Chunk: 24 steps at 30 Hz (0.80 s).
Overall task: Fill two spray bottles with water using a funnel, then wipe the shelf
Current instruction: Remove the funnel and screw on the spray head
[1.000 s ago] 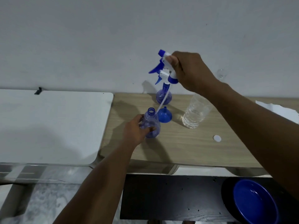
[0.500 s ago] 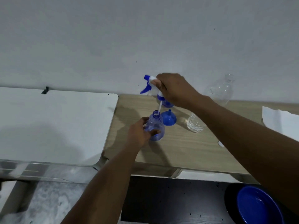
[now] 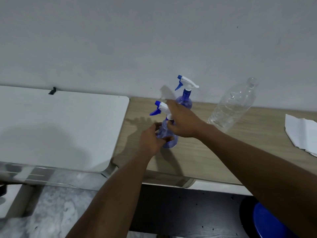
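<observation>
A blue spray bottle [image 3: 169, 140] stands on the wooden shelf [image 3: 197, 152]. My left hand [image 3: 151, 139] grips its body. My right hand [image 3: 180, 118] holds the white and blue spray head [image 3: 160, 108], which now sits on the bottle's neck. A second blue spray bottle [image 3: 184, 97], with its head on, stands behind by the wall. The blue funnel is hidden behind my right hand.
A clear plastic water bottle [image 3: 233, 105] with a little water stands uncapped at the back right. White paper [image 3: 301, 133] lies at the far right. A white tabletop [image 3: 56, 127] adjoins the shelf on the left. A blue bowl [image 3: 269, 222] sits below right.
My right hand brought the spray head down from high in the air, slid its tube into the bottle and set the head on the neck. My left hand kept its grip on the bottle.
</observation>
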Motion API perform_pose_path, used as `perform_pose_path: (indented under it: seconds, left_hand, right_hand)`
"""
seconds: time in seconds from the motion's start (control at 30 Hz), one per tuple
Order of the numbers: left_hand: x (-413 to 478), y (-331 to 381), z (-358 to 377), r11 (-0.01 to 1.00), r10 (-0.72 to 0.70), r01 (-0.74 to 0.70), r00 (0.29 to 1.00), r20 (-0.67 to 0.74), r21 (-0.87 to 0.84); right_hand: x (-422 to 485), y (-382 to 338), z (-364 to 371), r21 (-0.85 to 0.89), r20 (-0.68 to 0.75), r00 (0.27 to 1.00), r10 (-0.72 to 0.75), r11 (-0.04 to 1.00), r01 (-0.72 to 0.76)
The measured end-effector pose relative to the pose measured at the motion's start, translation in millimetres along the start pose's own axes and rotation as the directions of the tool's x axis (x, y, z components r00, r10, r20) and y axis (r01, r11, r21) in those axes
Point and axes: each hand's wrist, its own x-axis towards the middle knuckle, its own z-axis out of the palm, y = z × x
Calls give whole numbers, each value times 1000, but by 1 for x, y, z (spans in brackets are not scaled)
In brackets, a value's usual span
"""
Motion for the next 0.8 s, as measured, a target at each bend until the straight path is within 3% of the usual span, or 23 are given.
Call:
perform_pose_path:
  seconds: [0.23, 0.33, 0.47, 0.57, 0.67, 0.8]
  left_hand:
    - [-1, 2, 1, 1000, 3, -3, 1000, 12, 31]
    - [-1, 1, 0, 1000, 3, -4, 1000, 12, 22]
    - [-1, 2, 3, 1000, -2, 2, 1000, 23, 19]
    - [-1, 1, 2, 1000, -15, 15, 1000, 27, 7]
    - [-2, 3, 1, 1000, -7, 8, 999, 40, -13]
    - [-1, 2, 5, 1000, -14, 14, 999, 35, -12]
  right_hand:
    - [4, 0, 5, -165, -104, 995, -2, 986, -15]
    - [3, 1, 7, -160, -132, 989, -61, 986, 40]
    - [2, 3, 10, -180, -162, 987, 8, 983, -38]
    - [-1, 2, 16, -218, -216, 975, -43, 976, -6]
    - [-1, 2, 14, -154, -167, 986, 6, 988, -32]
    - [-2, 2, 16, -199, -213, 977, 30, 977, -73]
